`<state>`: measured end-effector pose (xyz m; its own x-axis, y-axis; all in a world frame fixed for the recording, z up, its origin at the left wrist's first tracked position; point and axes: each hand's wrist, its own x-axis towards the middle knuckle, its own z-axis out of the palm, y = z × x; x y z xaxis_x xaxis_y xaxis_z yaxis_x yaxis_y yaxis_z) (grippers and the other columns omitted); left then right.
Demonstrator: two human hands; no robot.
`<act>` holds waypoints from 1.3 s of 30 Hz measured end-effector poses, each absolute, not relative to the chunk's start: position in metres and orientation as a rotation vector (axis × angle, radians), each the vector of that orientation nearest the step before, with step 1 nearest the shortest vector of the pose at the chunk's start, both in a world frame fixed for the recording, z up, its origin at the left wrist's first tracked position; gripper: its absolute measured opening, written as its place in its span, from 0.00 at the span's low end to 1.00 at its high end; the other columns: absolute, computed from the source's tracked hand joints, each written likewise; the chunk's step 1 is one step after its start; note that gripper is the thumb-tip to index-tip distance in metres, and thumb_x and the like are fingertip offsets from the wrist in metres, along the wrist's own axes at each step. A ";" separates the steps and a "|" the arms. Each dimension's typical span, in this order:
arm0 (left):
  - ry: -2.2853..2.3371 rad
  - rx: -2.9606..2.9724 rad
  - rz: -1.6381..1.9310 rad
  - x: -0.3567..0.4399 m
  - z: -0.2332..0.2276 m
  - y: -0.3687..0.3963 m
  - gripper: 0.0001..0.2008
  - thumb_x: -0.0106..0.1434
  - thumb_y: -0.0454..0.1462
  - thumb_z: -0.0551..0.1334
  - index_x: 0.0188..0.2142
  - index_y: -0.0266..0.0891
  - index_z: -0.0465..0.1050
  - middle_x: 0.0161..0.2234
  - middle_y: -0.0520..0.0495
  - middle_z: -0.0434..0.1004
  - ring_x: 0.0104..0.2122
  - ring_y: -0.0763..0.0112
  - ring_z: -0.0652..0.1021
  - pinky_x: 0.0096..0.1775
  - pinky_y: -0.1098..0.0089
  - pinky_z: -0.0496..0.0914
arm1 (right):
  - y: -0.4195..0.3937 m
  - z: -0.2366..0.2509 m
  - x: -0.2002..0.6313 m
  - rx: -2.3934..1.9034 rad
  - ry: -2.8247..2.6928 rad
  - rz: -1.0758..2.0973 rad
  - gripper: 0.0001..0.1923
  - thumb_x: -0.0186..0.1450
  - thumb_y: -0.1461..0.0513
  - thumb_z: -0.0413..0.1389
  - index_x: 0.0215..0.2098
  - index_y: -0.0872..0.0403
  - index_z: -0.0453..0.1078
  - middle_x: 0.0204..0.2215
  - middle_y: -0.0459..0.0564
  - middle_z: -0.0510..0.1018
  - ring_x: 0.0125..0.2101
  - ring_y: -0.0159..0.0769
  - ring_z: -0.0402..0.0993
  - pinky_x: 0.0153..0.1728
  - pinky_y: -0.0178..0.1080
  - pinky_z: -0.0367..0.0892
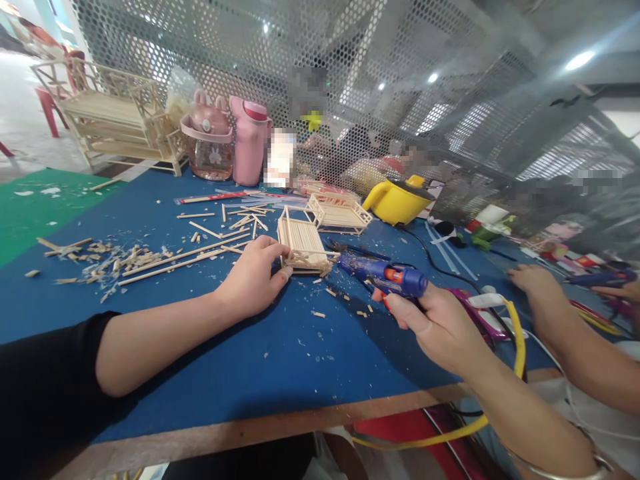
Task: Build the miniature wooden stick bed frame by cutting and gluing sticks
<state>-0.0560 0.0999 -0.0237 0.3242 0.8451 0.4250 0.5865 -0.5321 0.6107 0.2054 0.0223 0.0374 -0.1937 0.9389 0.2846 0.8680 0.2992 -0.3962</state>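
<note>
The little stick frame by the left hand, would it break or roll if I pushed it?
The little stick frame would probably feel light, since it's built from thin sticks. It could be fragile: its rails look slender, so a hard push might snap one. It likely wouldn't roll, because it's boxy, with flat slats.

There are two glue guns [383, 273], two pink bottles [249, 147], one yellow pot [397, 203].

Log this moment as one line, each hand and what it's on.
left hand: holding small stick frame | right hand: holding blue glue gun | nozzle: near frame | surface: blue tabletop
</note>
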 end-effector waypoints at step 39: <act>1.287 2.086 0.942 -0.051 -0.015 0.096 0.06 0.62 0.36 0.54 0.39 0.41 0.66 0.44 0.45 0.67 0.46 0.63 0.69 0.50 0.57 0.67 | 0.229 0.034 0.264 -1.580 -2.523 -0.587 0.25 0.64 0.62 0.48 0.59 0.59 0.60 0.55 0.60 0.71 0.52 0.50 0.69 0.46 0.49 0.60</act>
<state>-0.0508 0.0956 -0.0146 0.3102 0.9050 0.2911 0.5511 -0.4207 0.7206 0.2642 0.2287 0.0336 -0.4535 0.8429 0.2895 0.8842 0.3846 0.2651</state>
